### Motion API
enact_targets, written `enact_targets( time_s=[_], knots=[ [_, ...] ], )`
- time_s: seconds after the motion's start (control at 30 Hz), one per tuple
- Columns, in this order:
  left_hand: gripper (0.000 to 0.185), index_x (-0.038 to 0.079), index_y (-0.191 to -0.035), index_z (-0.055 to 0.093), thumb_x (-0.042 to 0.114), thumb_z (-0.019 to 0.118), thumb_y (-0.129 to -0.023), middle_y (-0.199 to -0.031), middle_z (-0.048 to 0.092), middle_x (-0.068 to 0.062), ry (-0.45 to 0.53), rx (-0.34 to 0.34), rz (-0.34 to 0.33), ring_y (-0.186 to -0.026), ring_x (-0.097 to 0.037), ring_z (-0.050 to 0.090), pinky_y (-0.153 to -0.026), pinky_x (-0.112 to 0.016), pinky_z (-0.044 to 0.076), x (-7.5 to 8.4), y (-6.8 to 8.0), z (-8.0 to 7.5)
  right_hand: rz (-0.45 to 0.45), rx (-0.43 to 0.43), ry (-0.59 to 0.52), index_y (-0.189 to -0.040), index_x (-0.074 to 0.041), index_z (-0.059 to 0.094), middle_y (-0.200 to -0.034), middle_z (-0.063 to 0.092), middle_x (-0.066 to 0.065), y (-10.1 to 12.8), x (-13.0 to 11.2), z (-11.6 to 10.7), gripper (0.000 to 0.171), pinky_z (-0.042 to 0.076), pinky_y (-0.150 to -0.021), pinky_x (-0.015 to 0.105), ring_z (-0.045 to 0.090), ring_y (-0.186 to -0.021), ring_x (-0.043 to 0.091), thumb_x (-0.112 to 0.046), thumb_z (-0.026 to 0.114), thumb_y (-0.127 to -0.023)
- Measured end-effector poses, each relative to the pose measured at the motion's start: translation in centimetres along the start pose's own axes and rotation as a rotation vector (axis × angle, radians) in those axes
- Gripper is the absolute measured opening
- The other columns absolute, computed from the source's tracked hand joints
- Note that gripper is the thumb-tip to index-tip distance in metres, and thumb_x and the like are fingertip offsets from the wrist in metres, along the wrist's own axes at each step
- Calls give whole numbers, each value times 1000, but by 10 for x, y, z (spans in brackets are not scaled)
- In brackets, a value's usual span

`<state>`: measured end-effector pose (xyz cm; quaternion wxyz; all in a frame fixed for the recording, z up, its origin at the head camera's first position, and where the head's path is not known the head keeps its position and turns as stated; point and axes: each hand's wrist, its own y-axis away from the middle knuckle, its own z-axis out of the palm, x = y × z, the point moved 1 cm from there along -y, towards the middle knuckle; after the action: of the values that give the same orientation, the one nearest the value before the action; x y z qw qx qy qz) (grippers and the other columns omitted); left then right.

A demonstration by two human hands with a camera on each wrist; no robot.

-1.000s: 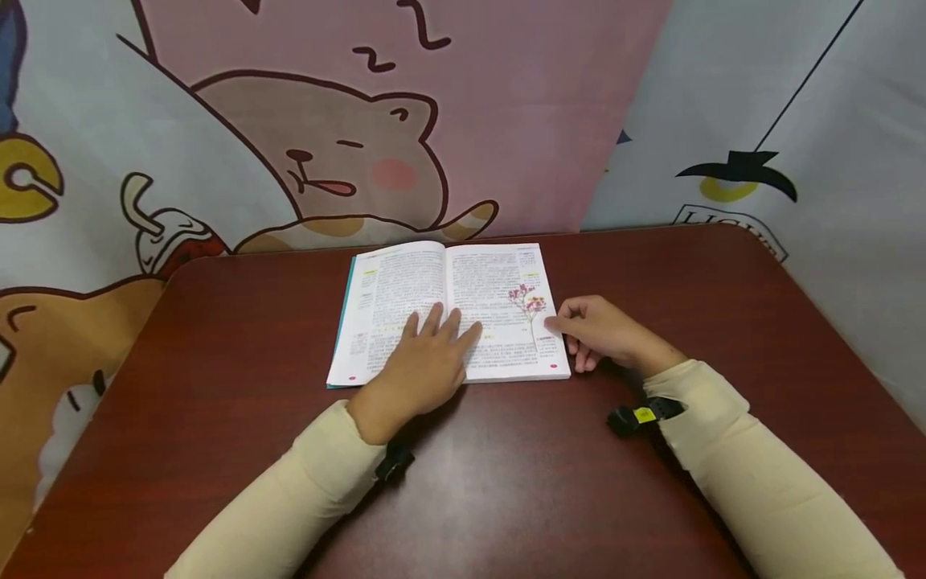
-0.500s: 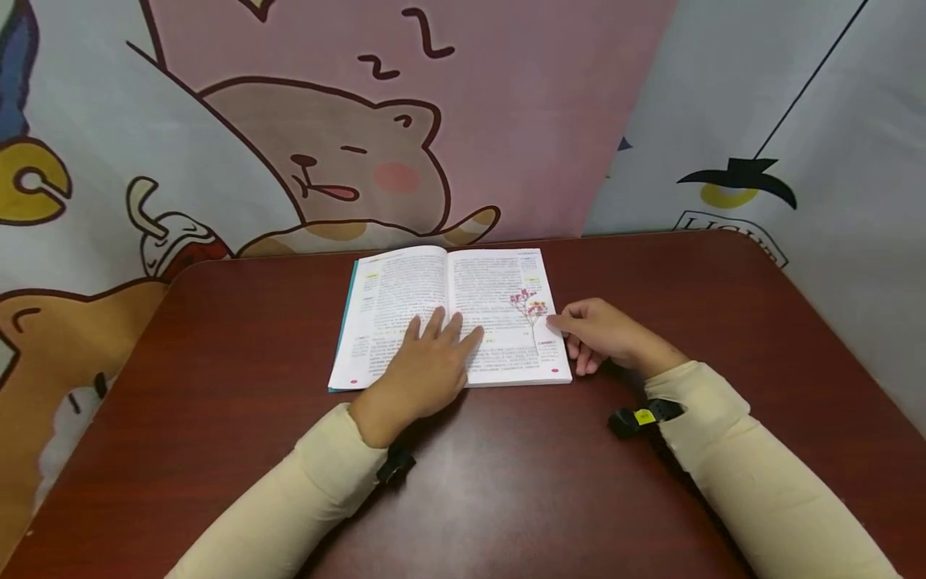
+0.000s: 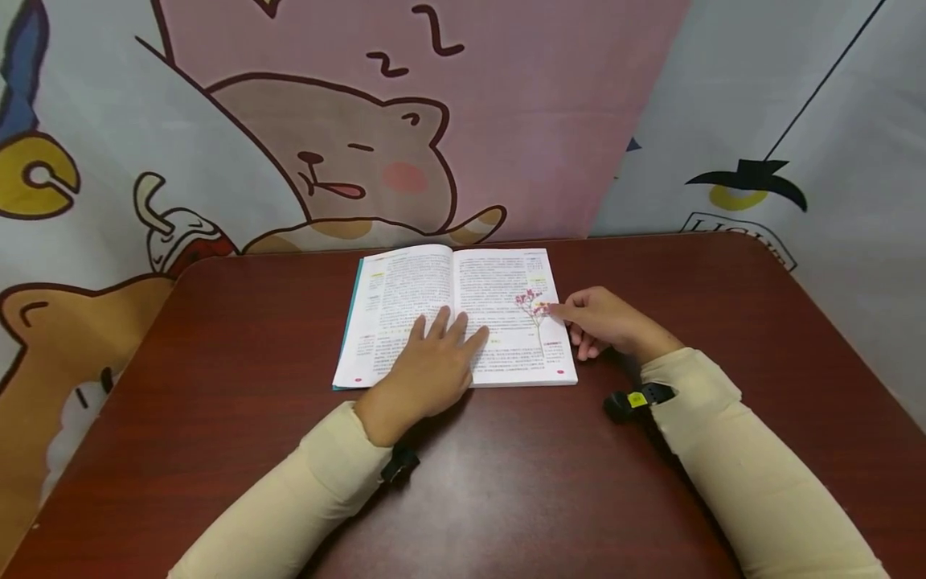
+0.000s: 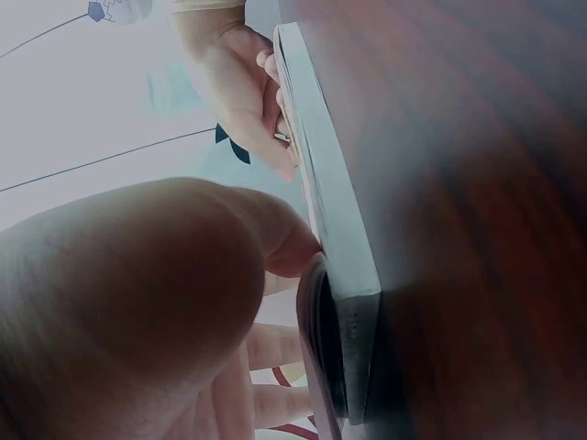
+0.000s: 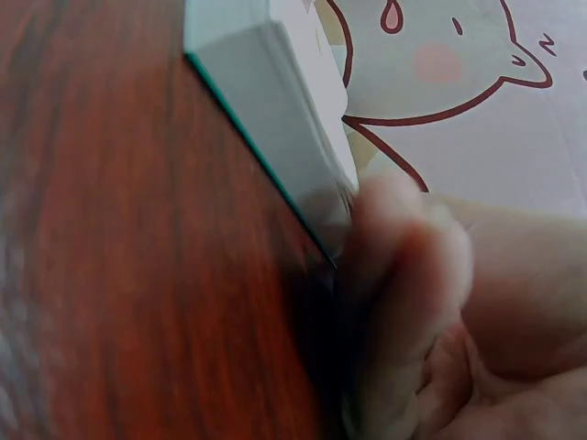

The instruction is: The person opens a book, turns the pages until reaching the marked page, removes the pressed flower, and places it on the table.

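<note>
An open book (image 3: 415, 281) with printed pages and a teal cover edge lies on the table. On its right page is a thin-stemmed sprig of small pink flowers (image 3: 530, 302). My left hand (image 3: 432, 366) rests across the lower middle of the book, fingers spread and straight over the inner fold. At the right page edge, my right hand (image 3: 604, 320) has its thumb tip beside the blossoms and its other fingers bent beneath. In the right wrist view, blurred fingertips (image 5: 390, 215) meet the edge of the page block (image 5: 266, 82). I cannot tell whether they pinch anything.
The dark red wooden table (image 3: 492, 498) extends around the book, its far edge against a cartoon-printed wall covering (image 3: 347, 169). Black bands with small devices sit on both wrists, the right device (image 3: 628, 402) bearing a yellow label.
My right hand has shifted slightly up along the page edge, its thumb tip now nearer the pink blossoms. The left hand stays on the book. The head view has shifted slightly.
</note>
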<state>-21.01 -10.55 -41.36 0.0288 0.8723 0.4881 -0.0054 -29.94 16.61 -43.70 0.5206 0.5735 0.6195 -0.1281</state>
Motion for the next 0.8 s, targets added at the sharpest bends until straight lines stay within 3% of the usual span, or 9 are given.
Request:
enact_targets(
  time_s=[0.5,0.8],
  knots=[
    [53,19,-153,43,27,53,-101,-156,42,-18,6,-9,-8,-147,-41,33,-114,-63,30,-3,-2,0,9,27,1,-97,1,57,-58,53,1,-4,-2,1,32,49,-43,26,58,-41,11,-30,52,-104],
    [55,19,-153,42,28,55,-100,-156,42,-17,-1,-12,-1,-147,-41,33,-114,-63,30,0,-2,2,22,21,23,-94,-2,57,-53,50,-1,-3,0,-2,42,45,-42,26,53,-40,12,-43,54,-102]
  ],
)
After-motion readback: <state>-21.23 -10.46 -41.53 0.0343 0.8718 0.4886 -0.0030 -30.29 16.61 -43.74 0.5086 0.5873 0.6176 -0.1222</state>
